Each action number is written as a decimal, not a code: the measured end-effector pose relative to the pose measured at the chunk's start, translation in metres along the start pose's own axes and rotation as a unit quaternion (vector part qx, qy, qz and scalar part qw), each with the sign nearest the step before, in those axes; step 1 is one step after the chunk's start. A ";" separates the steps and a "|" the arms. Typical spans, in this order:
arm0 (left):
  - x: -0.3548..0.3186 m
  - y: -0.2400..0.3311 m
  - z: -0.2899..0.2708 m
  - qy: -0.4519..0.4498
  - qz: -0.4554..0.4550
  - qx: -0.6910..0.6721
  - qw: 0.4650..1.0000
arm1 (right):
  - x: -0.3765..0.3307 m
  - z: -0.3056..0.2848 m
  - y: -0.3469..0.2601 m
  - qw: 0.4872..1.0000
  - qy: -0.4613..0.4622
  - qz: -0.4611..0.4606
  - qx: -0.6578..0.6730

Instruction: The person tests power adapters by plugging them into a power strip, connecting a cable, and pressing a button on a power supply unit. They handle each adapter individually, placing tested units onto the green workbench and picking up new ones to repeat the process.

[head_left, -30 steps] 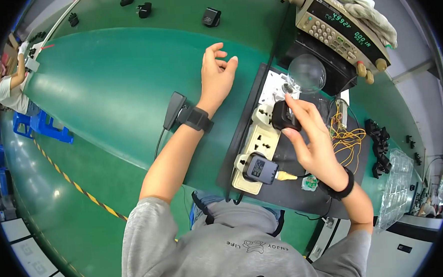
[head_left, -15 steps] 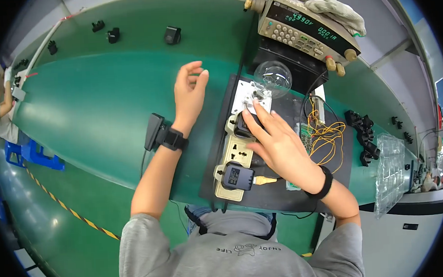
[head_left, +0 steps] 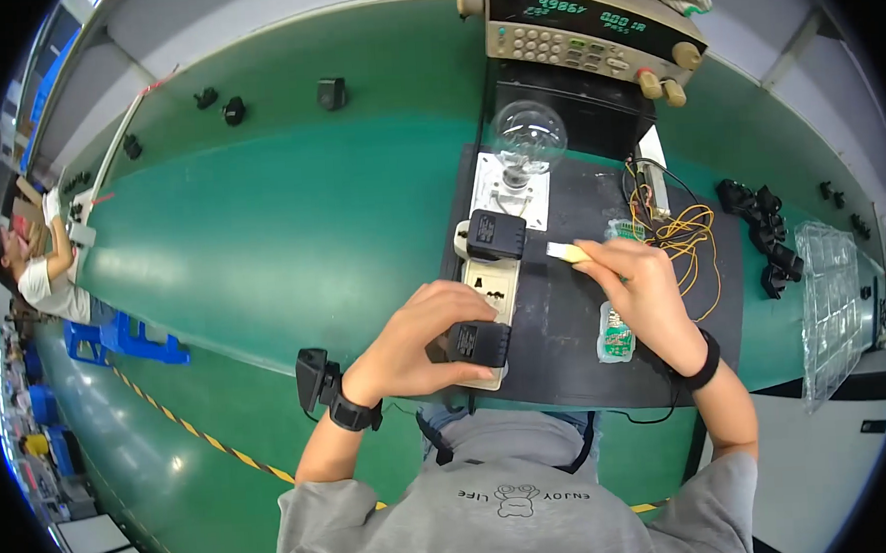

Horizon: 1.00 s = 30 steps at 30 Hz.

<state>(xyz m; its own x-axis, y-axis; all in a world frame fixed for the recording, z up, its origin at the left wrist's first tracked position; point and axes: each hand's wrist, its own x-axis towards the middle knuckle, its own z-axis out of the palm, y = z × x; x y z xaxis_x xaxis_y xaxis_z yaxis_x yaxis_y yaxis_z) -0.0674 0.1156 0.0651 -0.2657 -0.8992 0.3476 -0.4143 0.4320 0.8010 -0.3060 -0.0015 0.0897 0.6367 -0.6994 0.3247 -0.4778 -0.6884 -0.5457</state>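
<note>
My left hand (head_left: 421,340) is closed around the near black power adapter (head_left: 480,345), which sits in a cream power strip (head_left: 489,286). Between the thumb and fingers of my right hand (head_left: 644,291) is a pale yellow cable plug (head_left: 568,253) with a light end pointing left, apart from both adapters. A second black power adapter (head_left: 497,235) stands in the strip's far part. Beyond it, a clear glass bulb (head_left: 530,137) rises from a white mounting plate (head_left: 499,188). Most of the plug's cable is hidden by my right hand.
A bench power supply (head_left: 590,28) with a lit display stands at the back. Tangled yellow wires (head_left: 676,229) and a green circuit board (head_left: 617,337) lie on the black mat (head_left: 568,370). Black adapters (head_left: 761,220) and a clear plastic tray (head_left: 827,306) are at right. Another person (head_left: 47,272) works far left.
My left hand has come down onto the near adapter. My right hand has left the far adapter and now holds the yellow plug, which is out of the near adapter. The view has shifted.
</note>
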 end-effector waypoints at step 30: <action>0.132 -0.206 -0.085 0.360 -0.205 0.220 0.883 | -0.009 -0.138 0.164 0.936 0.075 0.230 -0.255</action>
<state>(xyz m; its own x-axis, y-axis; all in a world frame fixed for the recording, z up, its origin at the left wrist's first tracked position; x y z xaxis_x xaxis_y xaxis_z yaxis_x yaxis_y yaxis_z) 0.0564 -0.0975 -0.0126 0.5413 -0.7286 0.4197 -0.6883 -0.0972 0.7189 -0.4735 -0.1348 0.1034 0.2181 -0.9375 0.2711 -0.9317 -0.2827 -0.2280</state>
